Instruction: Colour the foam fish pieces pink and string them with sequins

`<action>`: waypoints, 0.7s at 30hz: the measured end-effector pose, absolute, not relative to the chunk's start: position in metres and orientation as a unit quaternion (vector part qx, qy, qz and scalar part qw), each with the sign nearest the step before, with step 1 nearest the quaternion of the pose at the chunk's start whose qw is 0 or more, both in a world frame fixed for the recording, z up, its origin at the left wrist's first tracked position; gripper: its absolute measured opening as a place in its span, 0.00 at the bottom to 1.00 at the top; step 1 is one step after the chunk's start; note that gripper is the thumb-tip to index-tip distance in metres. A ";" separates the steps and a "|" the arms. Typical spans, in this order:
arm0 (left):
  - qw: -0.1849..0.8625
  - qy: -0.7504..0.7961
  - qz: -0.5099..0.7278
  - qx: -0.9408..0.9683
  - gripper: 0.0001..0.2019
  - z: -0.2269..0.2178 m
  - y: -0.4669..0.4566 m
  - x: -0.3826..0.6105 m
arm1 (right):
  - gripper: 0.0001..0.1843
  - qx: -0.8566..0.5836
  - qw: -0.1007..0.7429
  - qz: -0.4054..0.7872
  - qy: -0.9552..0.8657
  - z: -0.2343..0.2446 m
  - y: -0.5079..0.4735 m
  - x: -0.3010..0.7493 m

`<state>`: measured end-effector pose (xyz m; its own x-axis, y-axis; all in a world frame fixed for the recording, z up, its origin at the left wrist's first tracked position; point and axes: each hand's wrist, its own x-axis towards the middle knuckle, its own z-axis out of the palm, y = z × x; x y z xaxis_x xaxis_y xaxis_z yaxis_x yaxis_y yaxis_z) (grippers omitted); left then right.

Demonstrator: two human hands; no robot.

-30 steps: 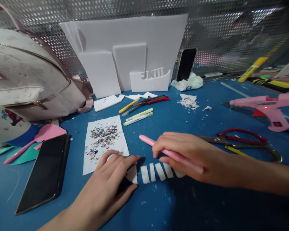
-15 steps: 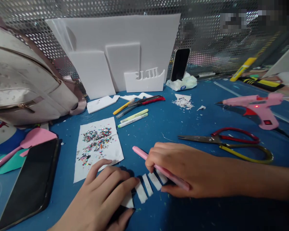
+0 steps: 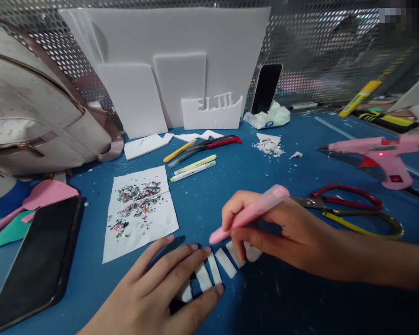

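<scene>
My right hand [image 3: 265, 228] grips a pink pen [image 3: 249, 215] between thumb and fingers, its end pointing down to the left above the white strips. Several white strips [image 3: 226, 263] lie in a slanting row on the blue table. Over the left part of the row rests my left hand [image 3: 167, 279], fingers apart, with thumb and fingertips around one narrow strip [image 3: 214, 268]. The leftmost strips are partly hidden by that hand. Beyond it is a white paper [image 3: 108, 244] scattered with small colourful sequins or beads [image 3: 139, 197].
Scissors [image 3: 317, 203] and a pink glue gun [image 3: 380, 156] lie to the right. Highlighters [image 3: 195, 170] and a red cutter [image 3: 226, 142] lie farther back, before standing white foam boards [image 3: 125, 100]. A dark phone [image 3: 38, 260] and a backpack [image 3: 38, 107] are at left.
My right hand has turned the pink pen, so its far end now points up to the right. My left hand has shifted right, its thumb moving up to the strips.
</scene>
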<state>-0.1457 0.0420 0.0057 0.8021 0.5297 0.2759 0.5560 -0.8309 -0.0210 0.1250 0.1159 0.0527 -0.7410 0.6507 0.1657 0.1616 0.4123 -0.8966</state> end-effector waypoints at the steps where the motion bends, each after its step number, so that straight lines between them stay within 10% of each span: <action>1: 0.049 -0.287 -0.122 -0.949 0.20 0.006 0.042 -0.146 | 0.07 -0.244 0.263 0.482 -0.799 0.051 0.115 0.125; 21: 0.049 -0.284 -0.206 -0.935 0.22 -0.011 0.042 -0.140 | 0.11 -0.235 0.200 0.374 -0.875 0.048 0.101 0.109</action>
